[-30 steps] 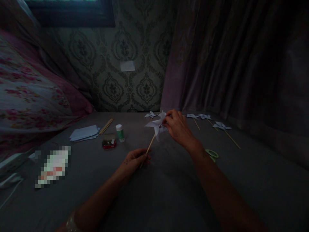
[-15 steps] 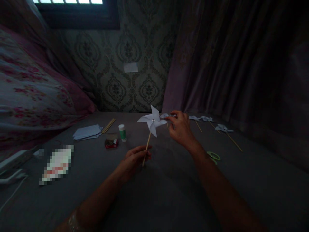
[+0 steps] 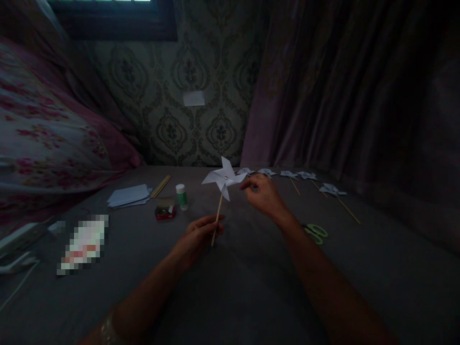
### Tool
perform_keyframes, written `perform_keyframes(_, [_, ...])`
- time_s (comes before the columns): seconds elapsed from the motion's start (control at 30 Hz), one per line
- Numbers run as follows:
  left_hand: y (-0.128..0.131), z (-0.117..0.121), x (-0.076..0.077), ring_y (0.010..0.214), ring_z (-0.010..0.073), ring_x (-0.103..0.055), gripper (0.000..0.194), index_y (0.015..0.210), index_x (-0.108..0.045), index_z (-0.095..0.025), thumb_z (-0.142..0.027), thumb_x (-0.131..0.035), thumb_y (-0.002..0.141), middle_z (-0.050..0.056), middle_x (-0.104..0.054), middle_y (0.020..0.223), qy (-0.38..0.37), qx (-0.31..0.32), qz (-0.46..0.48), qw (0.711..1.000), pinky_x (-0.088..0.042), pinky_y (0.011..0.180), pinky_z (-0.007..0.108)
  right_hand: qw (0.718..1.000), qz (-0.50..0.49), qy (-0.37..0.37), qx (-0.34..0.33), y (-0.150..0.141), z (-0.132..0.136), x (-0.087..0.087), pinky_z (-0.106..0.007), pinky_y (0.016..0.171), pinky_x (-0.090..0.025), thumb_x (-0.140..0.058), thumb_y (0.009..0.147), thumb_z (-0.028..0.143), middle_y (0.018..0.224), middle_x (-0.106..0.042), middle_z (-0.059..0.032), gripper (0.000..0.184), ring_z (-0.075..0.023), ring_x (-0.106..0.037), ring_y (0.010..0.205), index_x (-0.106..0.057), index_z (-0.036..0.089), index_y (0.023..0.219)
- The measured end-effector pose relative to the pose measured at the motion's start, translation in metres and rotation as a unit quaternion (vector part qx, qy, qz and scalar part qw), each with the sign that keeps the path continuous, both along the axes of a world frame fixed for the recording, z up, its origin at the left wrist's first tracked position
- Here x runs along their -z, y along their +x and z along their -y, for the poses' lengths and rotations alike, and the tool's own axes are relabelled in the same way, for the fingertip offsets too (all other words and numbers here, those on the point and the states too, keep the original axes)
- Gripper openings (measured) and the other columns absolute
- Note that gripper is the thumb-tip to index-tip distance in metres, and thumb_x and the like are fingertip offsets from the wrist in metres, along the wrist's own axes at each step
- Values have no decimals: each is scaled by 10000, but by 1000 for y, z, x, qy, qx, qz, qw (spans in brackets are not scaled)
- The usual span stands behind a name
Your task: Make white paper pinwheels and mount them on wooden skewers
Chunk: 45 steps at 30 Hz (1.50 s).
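A white paper pinwheel (image 3: 225, 178) with a small metal pin at its centre stands upright on a wooden stick (image 3: 219, 209). My left hand (image 3: 201, 235) is closed round the lower part of that stick. Close by the pinwheel's right-hand blade is my right hand (image 3: 260, 194), fingers bent and the index finger reaching toward the blade tip. It grips nothing that I can see; whether the fingertip touches the paper is hard to tell.
Finished pinwheels (image 3: 331, 189) lie along the back right, near green-handled scissors (image 3: 316, 233). At left are stacked paper (image 3: 129, 195), sticks (image 3: 161, 186), a glue stick (image 3: 181, 197), a small red box (image 3: 165, 211) and a power strip (image 3: 21, 238).
My right hand has moved slightly down and left, its fingers lower beside the blade tip. The pinwheel's blades have turned a little. My left hand keeps its hold on the stick.
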<state>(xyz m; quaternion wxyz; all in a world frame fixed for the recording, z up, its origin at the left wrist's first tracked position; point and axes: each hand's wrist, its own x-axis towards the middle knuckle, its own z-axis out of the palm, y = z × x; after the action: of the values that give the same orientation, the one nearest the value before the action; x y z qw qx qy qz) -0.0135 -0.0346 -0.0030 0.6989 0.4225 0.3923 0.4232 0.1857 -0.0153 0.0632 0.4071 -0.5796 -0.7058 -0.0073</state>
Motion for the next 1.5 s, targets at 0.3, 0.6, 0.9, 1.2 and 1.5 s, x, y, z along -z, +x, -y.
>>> perform_keyframes(0.3, [0, -1, 3, 664, 115, -563, 290, 958, -714, -137, -236, -716, 685, 54, -636, 747, 8, -1, -17, 1000, -393, 553, 203, 994, 84, 15, 75, 2, 2, 5, -443, 897, -392, -487, 714, 109, 1157, -518, -142, 378, -297, -448, 1086, -685, 185, 1028])
perform_keyframes(0.6, [1, 1, 1, 652, 105, -566, 274, 969, -708, -127, -207, -692, 708, 46, -633, 743, -9, 7, -26, 1000, -401, 557, 204, 995, 16, 88, 38, 5, -1, -3, -400, 869, -412, -488, 734, 113, 918, -608, -86, 246, -241, -530, 923, -675, 187, 877])
perform_keyframes(0.9, [1, 0, 3, 638, 105, -567, 293, 965, -709, -127, -228, -710, 690, 41, -630, 730, -12, 25, -22, 999, -406, 555, 209, 984, 122, 121, 47, 3, -1, 2, -466, 844, -386, -593, 766, 175, 1136, -486, -121, 255, -303, -455, 1032, -638, 224, 1012])
perform_keyframes(1.2, [1, 3, 0, 630, 114, -565, 271, 955, -708, -136, -231, -694, 701, 46, -635, 731, -17, 35, -37, 999, -391, 557, 224, 988, 105, 111, 25, 10, -3, 0, -481, 846, -395, -623, 778, 216, 1180, -484, -102, 170, -298, -464, 1043, -656, 245, 943])
perform_keyframes(1.5, [2, 4, -1, 618, 113, -549, 276, 947, -709, -138, -235, -697, 689, 46, -630, 717, -16, 40, -50, 998, -379, 560, 231, 992, 84, 89, 6, 16, -4, -1, -479, 867, -399, -625, 784, 241, 1188, -497, -88, 95, -294, -453, 1084, -671, 234, 867])
